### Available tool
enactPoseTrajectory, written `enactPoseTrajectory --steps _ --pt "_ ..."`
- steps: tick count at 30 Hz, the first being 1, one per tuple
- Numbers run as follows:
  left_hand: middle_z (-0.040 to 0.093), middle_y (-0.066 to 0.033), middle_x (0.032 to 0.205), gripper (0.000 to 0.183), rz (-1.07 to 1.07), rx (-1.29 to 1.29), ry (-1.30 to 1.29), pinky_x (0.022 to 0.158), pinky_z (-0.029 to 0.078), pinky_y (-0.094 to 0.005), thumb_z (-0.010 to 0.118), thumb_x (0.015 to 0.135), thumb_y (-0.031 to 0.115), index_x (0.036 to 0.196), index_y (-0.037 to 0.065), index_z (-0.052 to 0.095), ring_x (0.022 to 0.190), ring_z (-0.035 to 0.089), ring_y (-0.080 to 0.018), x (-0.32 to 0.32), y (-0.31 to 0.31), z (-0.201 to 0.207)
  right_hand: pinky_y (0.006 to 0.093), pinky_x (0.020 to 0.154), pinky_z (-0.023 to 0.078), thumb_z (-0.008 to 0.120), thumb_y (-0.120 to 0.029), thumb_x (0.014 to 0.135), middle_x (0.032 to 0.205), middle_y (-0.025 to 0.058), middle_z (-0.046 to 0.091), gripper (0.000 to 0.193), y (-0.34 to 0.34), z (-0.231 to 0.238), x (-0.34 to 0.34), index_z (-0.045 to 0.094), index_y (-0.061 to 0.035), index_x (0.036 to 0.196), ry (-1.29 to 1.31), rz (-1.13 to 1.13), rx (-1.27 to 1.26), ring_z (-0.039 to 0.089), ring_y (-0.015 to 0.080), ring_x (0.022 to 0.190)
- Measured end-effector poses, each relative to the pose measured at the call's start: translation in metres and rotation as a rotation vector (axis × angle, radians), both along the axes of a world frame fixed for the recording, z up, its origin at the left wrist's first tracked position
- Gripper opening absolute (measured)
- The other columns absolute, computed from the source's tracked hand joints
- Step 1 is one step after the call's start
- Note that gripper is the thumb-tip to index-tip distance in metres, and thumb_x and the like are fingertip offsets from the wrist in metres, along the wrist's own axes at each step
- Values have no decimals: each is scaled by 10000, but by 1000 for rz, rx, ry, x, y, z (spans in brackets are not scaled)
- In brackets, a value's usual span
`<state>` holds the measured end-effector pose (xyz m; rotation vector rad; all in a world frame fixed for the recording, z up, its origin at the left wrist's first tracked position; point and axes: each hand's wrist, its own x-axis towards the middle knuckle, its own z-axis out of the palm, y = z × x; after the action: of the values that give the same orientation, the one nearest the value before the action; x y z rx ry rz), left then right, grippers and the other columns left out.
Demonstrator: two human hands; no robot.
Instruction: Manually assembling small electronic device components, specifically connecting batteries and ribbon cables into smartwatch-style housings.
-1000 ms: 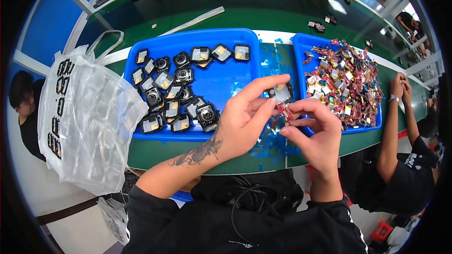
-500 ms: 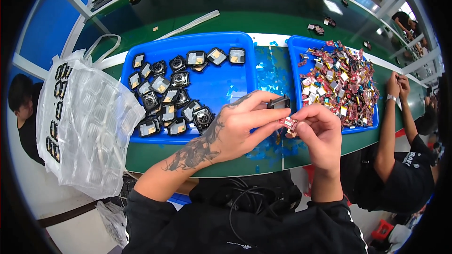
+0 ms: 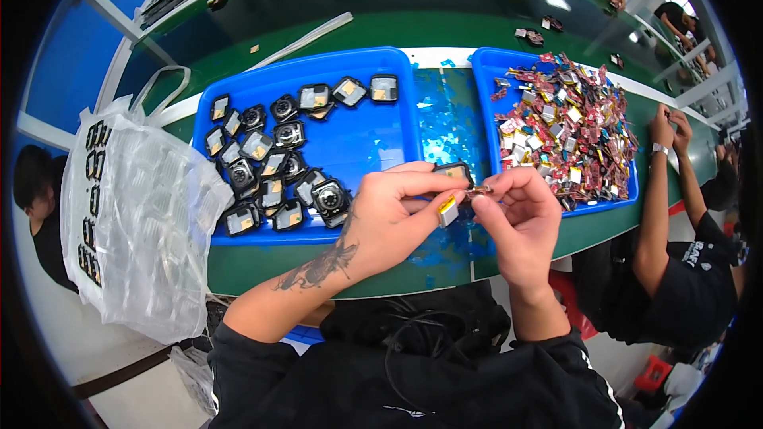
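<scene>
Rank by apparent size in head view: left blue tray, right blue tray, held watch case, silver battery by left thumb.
1. Left blue tray
2. Right blue tray
Unsure: watch case, silver battery; left hand partly hides the case.

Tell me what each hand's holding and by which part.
The left hand holds a black case, apparently by its near edge; the right hand pinches a small reddish part by one end. Whether the silver battery is gripped, I can't tell.

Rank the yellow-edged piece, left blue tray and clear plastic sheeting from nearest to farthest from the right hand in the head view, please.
1. Yellow-edged piece: just left of the right hand.
2. Left blue tray: farther left, ahead.
3. Clear plastic sheeting: left of that tray.
</scene>
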<state>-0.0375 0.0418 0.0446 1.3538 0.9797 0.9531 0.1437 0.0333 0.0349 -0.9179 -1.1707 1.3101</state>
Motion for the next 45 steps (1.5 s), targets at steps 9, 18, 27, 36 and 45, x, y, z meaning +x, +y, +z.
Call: enactPoseTrajectory --steps 9,18,27,36,45 --pt "585 -134 1261 393 55 62 -248 929 533 -298 582 891 -77 1277 -1 587 1129 594 -186 4 -4 -12 190 687 499 701 68 823 903 43 612 355 -2 -6 -13 506 3 1113 -138 -160 86 619 77 812" --pt "585 -121 1289 397 97 46 -261 908 542 -294 592 894 -64 1285 1 576 1141 593 -171 9 -9 -7 203 656 502 693 77 820 956 53 550 363 -4 -12 -21 503 9 1122 -246 -255 228 603 84 811" --pt "571 -125 1309 462 145 119 -302 913 533 -282 560 889 -86 1340 -3 502 1167 591 -190 9 -4 -11 146 640 487 653 88 824 929 24 518 448 1 -8 -22 470 -8 1221 -183 -109 35 520 41 825" --pt "566 -159 1292 464 134 44 -412 886 529 -258 526 907 -90 1346 26 430 1108 609 -165 5 -6 -3 159 687 525 641 92 828 949 19 522 451 15 21 -23 485 -1 1241 -245 -1 35 536 53 857" --pt "502 -184 1363 561 106 -36 -539 938 469 -283 523 927 -43 1435 60 307 1161 560 -166 -9 -3 11 200 661 523 615 66 860 923 46 576 459 36 32 -29 457 10 1287 -285 111 43 579 78 819"
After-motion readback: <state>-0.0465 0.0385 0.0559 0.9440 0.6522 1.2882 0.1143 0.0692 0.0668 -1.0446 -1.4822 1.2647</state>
